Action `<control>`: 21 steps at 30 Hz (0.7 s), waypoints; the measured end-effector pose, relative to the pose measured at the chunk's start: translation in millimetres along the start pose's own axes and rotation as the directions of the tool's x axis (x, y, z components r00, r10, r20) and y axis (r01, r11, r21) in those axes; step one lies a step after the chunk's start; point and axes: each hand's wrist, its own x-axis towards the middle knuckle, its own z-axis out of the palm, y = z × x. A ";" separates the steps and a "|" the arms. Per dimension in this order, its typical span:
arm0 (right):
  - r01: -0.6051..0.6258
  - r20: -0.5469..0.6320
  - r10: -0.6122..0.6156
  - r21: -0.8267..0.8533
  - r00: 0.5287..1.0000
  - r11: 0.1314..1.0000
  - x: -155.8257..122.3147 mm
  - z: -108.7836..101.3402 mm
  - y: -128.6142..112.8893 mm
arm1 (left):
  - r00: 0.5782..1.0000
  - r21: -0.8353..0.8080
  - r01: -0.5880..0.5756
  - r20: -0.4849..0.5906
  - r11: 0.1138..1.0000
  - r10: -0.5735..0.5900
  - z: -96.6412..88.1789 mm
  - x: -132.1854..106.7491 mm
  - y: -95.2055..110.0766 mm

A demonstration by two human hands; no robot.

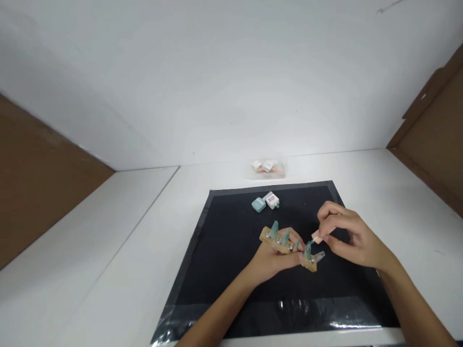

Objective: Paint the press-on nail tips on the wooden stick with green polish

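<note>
The step in hand appeared to be coating of artificial nail tips: the left hand (269, 260) was closed from below around a beige nail-tip holder (280, 246), fingers wrapped on its underside and thumb side, keeping it raised over the centre of the black mat (224, 250). The holder ran from 10 o'clock to 4 o'clock, with 4 teal tips (274, 229) standing on it and 1 clear tip (319, 256) at the 4 o'clock end. The right hand (349, 238) lay at 3 o'clock of the holder, thumb and forefinger pinched on a pale pink brush cap (317, 236), remaining fingers curled loosely. The bristle end pointed toward 8 o'clock and met or nearly met the teal tip beside the clear one; actual contact could not be confirmed. As a judgement, a further stroke would call for a steady holder and a light, shallow brush angle, since the uncoated tip sat just beside the wet one. A teal bottle (258, 204) and a white bottle (272, 199) lay at 12 o'clock of the holder, well apart from both hands. A clear container (268, 167) stood beyond the mat on the white table (108, 270).
</note>
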 end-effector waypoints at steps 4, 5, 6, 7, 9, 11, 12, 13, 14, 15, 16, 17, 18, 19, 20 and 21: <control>0.000 0.041 -0.002 0.041 0.999 0.999 -0.9 0.1 0.7 | 0.999 0.083 -0.044 0.010 0.996 0.043 0.6 -0.1 0.6; -0.010 0.050 0.008 0.037 0.999 0.999 -1.1 0.1 0.8 | 0.999 0.099 -0.047 0.007 0.994 0.047 0.9 -0.2 0.4; -0.021 0.051 0.020 0.030 0.998 0.999 -1.4 0.0 0.8 | 0.999 0.110 -0.051 0.005 0.993 0.051 1.3 -0.3 0.1; -0.031 0.044 0.029 0.026 0.999 0.999 -1.6 -0.1 0.9 | 0.999 0.119 -0.054 0.003 0.991 0.054 1.6 -0.4 -0.3; -0.031 0.028 0.030 0.039 0.999 0.999 -1.9 -0.4 0.9 | 0.998 0.136 -0.066 0.000 0.989 0.067 2.0 -0.6 -1.0; -0.021 0.038 0.019 0.060 0.999 0.998 -1.9 -0.5 0.9 | 0.997 0.149 -0.079 0.001 0.986 0.080 2.3 -0.8 -1.3; -0.021 0.051 0.018 0.062 0.999 0.998 -1.9 -0.5 0.9 | 0.997 0.153 -0.082 0.002 0.985 0.083 2.3 -0.8 -1.3; -0.027 0.061 0.024 0.055 0.998 0.998 -1.9 -0.5 0.9 | 0.997 0.155 -0.081 0.001 0.985 0.082 2.3 -0.8 -1.1; -0.039 0.062 0.036 0.042 0.997 0.998 -2.0 -0.5 1.0 | 0.997 0.157 -0.080 0.000 0.984 0.081 2.3 -0.7 -0.9; -0.051 0.058 0.049 0.031 0.997 0.998 -2.2 -0.5 1.2 | 0.997 0.161 -0.078 0.000 0.984 0.079 2.2 -0.7 -0.7; -0.057 0.048 0.055 0.030 0.997 0.998 -2.5 -0.5 1.4 | 0.997 0.166 -0.077 0.001 0.983 0.078 2.1 -0.6 -0.5; -0.056 0.041 0.054 0.039 0.998 0.998 -2.8 -0.5 1.6 | 0.997 0.171 -0.078 0.002 0.982 0.078 2.0 -0.5 -0.4; -0.050 0.038 0.048 0.055 0.998 0.997 -3.1 -0.5 1.8 | 0.997 0.175 -0.080 0.004 0.981 0.080 1.8 -0.4 -0.2; -0.044 0.045 0.040 0.070 0.998 0.997 -3.3 -0.4 2.1 | 0.997 0.176 -0.082 0.007 0.981 0.082 1.7 -0.4 -0.1; -0.041 0.056 0.037 0.078 0.998 0.996 -3.3 -0.3 2.4 | 0.996 0.174 -0.084 0.008 0.981 0.084 1.6 -0.5 -0.1; -0.045 0.063 0.040 0.073 0.997 0.996 -3.2 -0.2 2.8 | 0.996 0.172 -0.087 0.006 0.981 0.087 1.5 -0.6 0.0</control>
